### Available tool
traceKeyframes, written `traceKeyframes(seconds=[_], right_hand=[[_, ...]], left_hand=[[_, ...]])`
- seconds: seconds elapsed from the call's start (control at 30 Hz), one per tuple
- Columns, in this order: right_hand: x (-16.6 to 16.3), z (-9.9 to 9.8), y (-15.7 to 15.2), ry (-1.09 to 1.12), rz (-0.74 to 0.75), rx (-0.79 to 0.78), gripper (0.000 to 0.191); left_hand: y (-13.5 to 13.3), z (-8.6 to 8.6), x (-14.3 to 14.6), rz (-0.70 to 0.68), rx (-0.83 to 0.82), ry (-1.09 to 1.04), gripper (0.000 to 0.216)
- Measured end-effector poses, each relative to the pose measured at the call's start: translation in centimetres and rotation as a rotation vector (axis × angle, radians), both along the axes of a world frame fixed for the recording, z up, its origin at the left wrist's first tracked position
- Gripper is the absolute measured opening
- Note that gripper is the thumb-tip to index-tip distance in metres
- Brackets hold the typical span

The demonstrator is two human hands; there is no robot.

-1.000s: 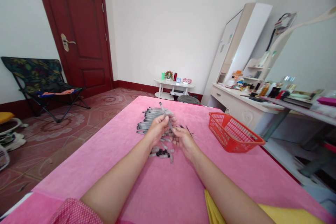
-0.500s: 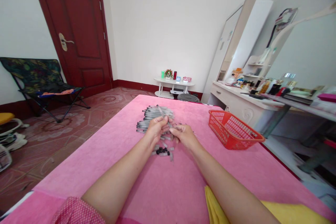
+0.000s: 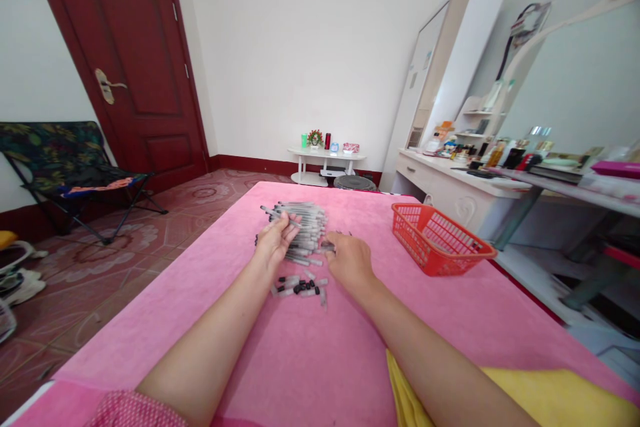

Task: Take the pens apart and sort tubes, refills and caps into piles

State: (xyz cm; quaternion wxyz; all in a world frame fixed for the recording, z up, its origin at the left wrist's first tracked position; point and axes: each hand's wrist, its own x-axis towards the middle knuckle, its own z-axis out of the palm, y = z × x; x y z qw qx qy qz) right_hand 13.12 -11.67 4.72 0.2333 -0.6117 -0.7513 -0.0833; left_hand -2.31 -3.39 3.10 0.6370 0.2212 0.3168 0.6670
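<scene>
My left hand (image 3: 274, 240) is closed around a slim pen (image 3: 269, 211) with a dark end, tilted up to the left. Beneath and beside it lies a pile of clear pens (image 3: 309, 227) with grey-black parts, in rough rows on the pink cloth (image 3: 280, 360). At the right edge of the pile is my right hand (image 3: 350, 257), its fingers curled down and pressed together near a small dark piece. What it holds, if anything, is too small to name. Loose clear caps and small black plugs (image 3: 305, 288) are scattered nearer to me, between my forearms.
A red plastic basket (image 3: 437, 263) stands on the cloth to the right. Yellow fabric (image 3: 555, 390) lies at the front right, under my right forearm. Beyond the right edge is a dresser (image 3: 450, 180) with bottles; a folding chair (image 3: 75, 173) stands at the left.
My hands have come apart. The left moved left with the pen, and the right went down to the pile's right side. The view has shifted slightly.
</scene>
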Motion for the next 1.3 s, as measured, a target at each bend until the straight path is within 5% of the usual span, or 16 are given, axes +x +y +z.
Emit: traceKeyframes(seconds=[0.2, 0.4, 0.53, 0.63, 0.77, 0.87, 1.07, 1.3], right_hand=[[-1.3, -1.1, 0.1, 0.144, 0.186, -0.133, 0.019], [-0.6, -1.9, 1.8, 0.553, 0.25, -0.092, 0.024], [0.7, -1.4, 2.8, 0.903, 0.265, -0.008, 0.026], [1.5, -0.4, 2.9, 1.125, 0.253, 0.012, 0.03], [2.3, 0.3, 2.9, 1.176, 0.25, -0.028, 0.031], [2.5, 0.0, 3.1, 1.165, 0.224, -0.069, 0.027], [2.3, -1.0, 3.4, 1.373, 0.197, -0.277, 0.033], [2.8, -1.7, 3.8, 1.14, 0.182, -0.356, 0.044]], left_hand=[[-0.5, 0.1, 0.9, -0.093, 0.005, -0.041, 0.004], [-1.2, -0.2, 1.4, -0.198, 0.12, 0.132, 0.017], [-1.4, 0.2, 1.4, -0.202, 0.363, 0.596, 0.022], [-1.7, 0.5, 1.0, -0.059, 0.601, 1.117, 0.016], [-2.1, 0.5, 0.5, 0.101, 0.769, 1.686, 0.019], [-2.3, 0.4, 0.5, 0.161, 0.829, 1.899, 0.023], [-2.4, 0.1, 0.7, 0.32, 1.029, 1.871, 0.026], [-2.5, -0.1, 0.3, 0.272, 1.103, 1.841, 0.029]])
